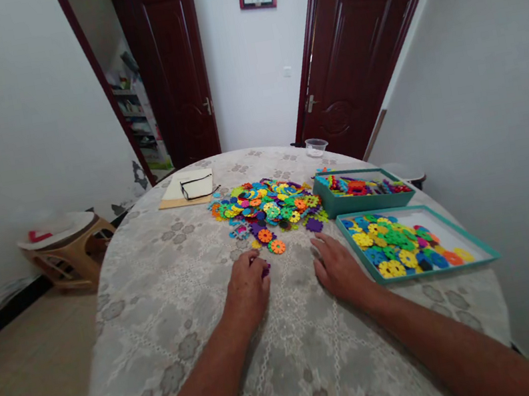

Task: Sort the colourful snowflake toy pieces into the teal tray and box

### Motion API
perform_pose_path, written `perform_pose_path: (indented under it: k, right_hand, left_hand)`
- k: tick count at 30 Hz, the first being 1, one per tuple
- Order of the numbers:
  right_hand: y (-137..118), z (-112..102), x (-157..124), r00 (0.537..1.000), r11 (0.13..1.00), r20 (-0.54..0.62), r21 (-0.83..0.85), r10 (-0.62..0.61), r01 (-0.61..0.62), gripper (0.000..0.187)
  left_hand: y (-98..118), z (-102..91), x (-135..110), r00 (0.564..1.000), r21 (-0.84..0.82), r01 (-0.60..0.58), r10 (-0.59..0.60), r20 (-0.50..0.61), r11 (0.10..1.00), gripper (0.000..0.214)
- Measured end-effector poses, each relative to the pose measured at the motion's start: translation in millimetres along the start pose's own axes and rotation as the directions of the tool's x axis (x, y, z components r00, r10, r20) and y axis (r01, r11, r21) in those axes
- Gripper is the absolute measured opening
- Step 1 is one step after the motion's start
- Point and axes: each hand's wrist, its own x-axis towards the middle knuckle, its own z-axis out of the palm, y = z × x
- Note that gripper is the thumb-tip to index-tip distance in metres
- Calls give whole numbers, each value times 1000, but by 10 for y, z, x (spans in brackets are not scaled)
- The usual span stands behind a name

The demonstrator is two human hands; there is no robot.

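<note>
My left hand [247, 286] rests on the table with its fingers curled around a small purple piece [265, 267] that peeks out at the fingertips. My right hand [337, 265] lies flat on the cloth with fingers stretched out, holding nothing, just left of a shallow teal tray [476, 248]. A pile of colourful flower-shaped plastic discs [268, 204] is spread on the table just beyond both hands. Two orange discs [272, 241] lie closest to my left hand.
The round table has a pale patterned cloth [184, 292]. A deeper teal box [334, 203] of pieces stands behind the tray. A notebook with glasses [189, 187] lies at the far left, a clear cup [316, 146] at the far edge. A stool [67, 248] stands left.
</note>
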Motion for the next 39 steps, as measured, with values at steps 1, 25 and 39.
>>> perform_pose_path:
  k: [1, 25, 39]
  right_hand:
    - [33, 38, 53, 1000, 1000, -2, -10, 30, -30, 53]
    - [82, -345, 515, 901, 975, 428, 164, 65, -148, 38]
    - [-163, -454, 329, 930, 775, 368, 582, 20, -247, 18]
  left_hand:
    - [14, -4, -4, 1000, 21, 19, -19, -2, 1000, 30]
    - [103, -84, -37, 994, 30, 95, -96, 58, 995, 59]
    - [187, -167, 13, 963, -281, 263, -233, 136, 923, 41]
